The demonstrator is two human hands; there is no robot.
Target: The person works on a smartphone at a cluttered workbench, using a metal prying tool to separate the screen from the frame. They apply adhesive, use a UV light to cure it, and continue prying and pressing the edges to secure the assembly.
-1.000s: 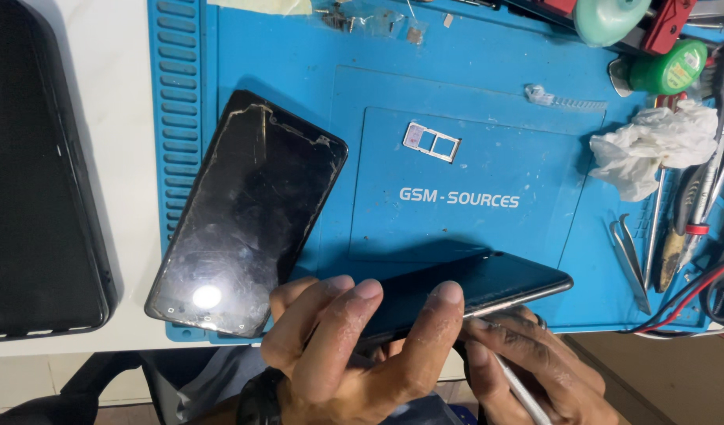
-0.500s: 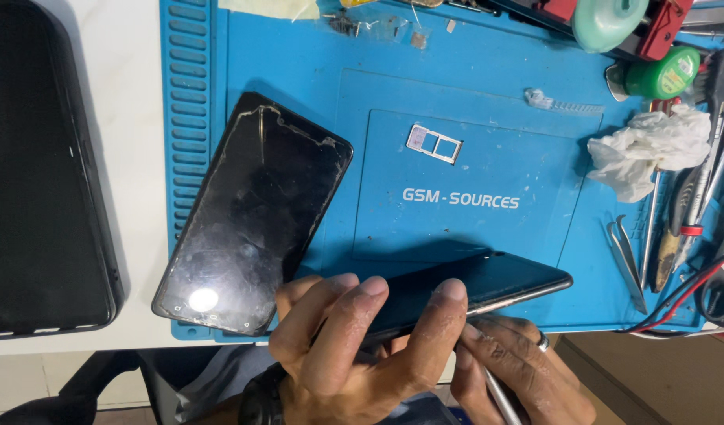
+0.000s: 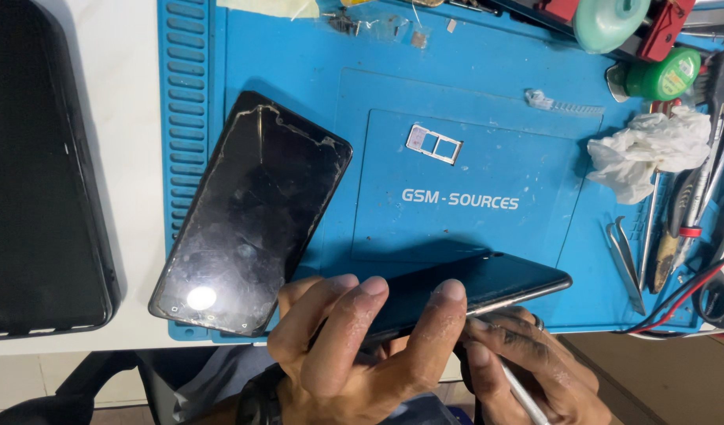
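Note:
My left hand [image 3: 354,346] grips a black phone body [image 3: 488,287] from above, holding it on edge near the front of the blue work mat [image 3: 488,118]. My right hand [image 3: 527,366] sits just under the phone's near edge and holds a thin white tool [image 3: 523,397], its tip against the phone's lower side. A removed black screen panel [image 3: 252,216] with a worn, scratched face lies flat on the mat to the left. A small metal card tray [image 3: 434,144] rests in the middle of the mat.
A large black slab [image 3: 39,173] lies on the white table at far left. At the right edge of the mat are crumpled white tissue [image 3: 645,149], tweezers [image 3: 625,256], several hand tools [image 3: 692,212], a green bottle [image 3: 661,77] and wires [image 3: 692,295].
The view has shifted slightly; the mat and screen panel sit a little further right in frame. My right hand has moved closer under the phone's edge. The phone stays in my left hand.

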